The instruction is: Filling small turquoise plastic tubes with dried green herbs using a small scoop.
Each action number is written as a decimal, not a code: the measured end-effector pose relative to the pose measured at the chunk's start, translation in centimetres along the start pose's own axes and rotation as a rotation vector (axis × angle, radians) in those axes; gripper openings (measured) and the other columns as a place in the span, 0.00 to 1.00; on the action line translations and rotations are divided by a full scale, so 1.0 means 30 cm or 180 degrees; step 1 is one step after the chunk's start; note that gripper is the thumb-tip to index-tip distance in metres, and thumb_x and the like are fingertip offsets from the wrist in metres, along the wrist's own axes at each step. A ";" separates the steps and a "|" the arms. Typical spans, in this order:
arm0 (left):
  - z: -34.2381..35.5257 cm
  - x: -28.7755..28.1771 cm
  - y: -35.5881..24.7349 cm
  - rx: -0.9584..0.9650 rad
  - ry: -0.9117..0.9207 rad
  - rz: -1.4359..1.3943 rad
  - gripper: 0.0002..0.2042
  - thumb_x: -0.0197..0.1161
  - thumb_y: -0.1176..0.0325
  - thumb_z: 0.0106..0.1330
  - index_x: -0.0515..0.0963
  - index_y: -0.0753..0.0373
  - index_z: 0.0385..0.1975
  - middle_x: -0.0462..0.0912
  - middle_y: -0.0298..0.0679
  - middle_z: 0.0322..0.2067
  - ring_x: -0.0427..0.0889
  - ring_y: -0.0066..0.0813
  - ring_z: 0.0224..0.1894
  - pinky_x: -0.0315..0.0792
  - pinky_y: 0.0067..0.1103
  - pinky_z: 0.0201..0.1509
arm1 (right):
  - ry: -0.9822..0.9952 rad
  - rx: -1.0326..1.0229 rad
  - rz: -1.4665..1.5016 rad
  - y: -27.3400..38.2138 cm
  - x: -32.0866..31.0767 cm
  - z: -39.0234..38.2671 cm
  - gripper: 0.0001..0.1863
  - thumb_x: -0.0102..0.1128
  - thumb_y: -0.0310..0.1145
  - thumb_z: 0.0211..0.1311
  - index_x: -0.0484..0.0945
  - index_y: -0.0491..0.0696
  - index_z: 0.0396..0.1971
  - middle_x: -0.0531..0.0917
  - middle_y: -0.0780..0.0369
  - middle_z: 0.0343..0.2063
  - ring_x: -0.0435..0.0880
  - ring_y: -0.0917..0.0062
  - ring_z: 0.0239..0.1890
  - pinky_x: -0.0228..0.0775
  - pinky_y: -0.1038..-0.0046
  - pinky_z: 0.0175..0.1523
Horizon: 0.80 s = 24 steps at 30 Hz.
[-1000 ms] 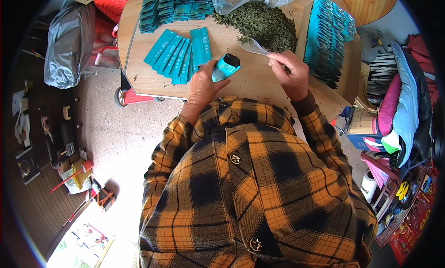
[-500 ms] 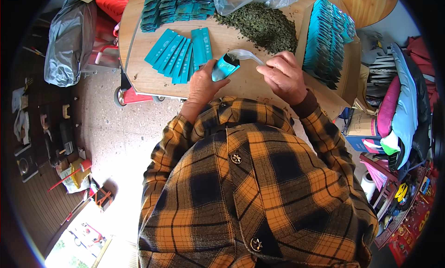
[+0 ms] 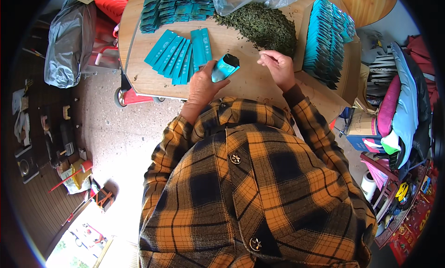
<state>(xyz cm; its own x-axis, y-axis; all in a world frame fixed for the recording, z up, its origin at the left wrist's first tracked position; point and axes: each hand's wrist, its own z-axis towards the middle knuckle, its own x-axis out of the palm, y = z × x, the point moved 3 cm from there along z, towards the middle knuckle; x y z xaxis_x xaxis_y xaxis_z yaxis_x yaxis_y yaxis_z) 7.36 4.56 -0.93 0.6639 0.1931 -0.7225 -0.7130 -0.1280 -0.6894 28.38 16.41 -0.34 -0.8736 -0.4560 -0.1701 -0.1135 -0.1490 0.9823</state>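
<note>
Teal pouch [image 3: 222,72] — gaping, tilted | left hand [image 3: 202,86] grips it | right hand [image 3: 281,69] pinched — contents unclear

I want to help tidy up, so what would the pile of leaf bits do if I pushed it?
The leaf pile would probably spread rather than move as one lump, since it's small loose bits. It's likely light, because the bits look thin and dry. Some might scatter: stray crumbs lie beside it on the table.
</note>
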 end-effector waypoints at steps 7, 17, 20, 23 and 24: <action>-0.002 0.001 0.004 -0.0042 0.0047 0.0027 0.31 0.75 0.57 0.44 0.71 0.60 0.48 0.81 0.50 0.36 0.81 0.49 0.37 0.76 0.36 0.40 | -0.0126 0.0482 0.0398 -0.112 0.033 0.061 0.12 0.55 0.31 0.65 0.79 0.37 0.39 0.84 0.61 0.27 0.80 0.84 0.28 0.73 0.81 0.36; -0.003 0.000 0.001 0.0012 -0.0054 0.0038 0.31 0.74 0.56 0.44 0.71 0.60 0.48 0.81 0.49 0.36 0.81 0.49 0.38 0.76 0.36 0.40 | -0.1085 0.0129 0.0009 -0.085 -0.012 0.087 0.10 0.55 0.28 0.64 0.79 0.36 0.39 0.85 0.57 0.28 0.84 0.79 0.28 0.76 0.80 0.35; -0.002 -0.002 -0.002 -0.0036 -0.0066 0.0099 0.28 0.75 0.60 0.44 0.74 0.62 0.45 0.82 0.46 0.34 0.82 0.43 0.35 0.76 0.30 0.39 | -0.0863 -0.0282 -0.0389 -0.023 -0.009 0.039 0.10 0.55 0.25 0.63 0.79 0.37 0.40 0.85 0.57 0.29 0.84 0.79 0.31 0.76 0.79 0.38; 0.000 0.002 0.007 -0.0015 -0.0020 0.0039 0.31 0.74 0.56 0.44 0.71 0.60 0.48 0.81 0.49 0.36 0.81 0.49 0.38 0.76 0.36 0.40 | -0.0688 -0.0480 -0.0575 0.045 -0.025 -0.001 0.10 0.56 0.24 0.62 0.79 0.37 0.41 0.85 0.57 0.31 0.85 0.79 0.34 0.76 0.80 0.40; 0.001 0.000 0.003 -0.0009 -0.0010 0.0027 0.31 0.74 0.56 0.44 0.71 0.61 0.48 0.81 0.49 0.36 0.81 0.49 0.38 0.76 0.36 0.40 | -0.0611 -0.0611 -0.0588 0.079 -0.030 -0.013 0.10 0.56 0.23 0.62 0.79 0.37 0.41 0.85 0.58 0.32 0.84 0.80 0.34 0.75 0.80 0.40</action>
<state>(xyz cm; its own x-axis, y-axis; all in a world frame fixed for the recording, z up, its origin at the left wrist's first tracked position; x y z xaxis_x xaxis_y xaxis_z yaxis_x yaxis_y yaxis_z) 7.30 4.58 -0.99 0.6570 0.1951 -0.7282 -0.7180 -0.1324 -0.6833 29.09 16.14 2.10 -0.9218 -0.2348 -0.3084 -0.2032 -0.3847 0.9004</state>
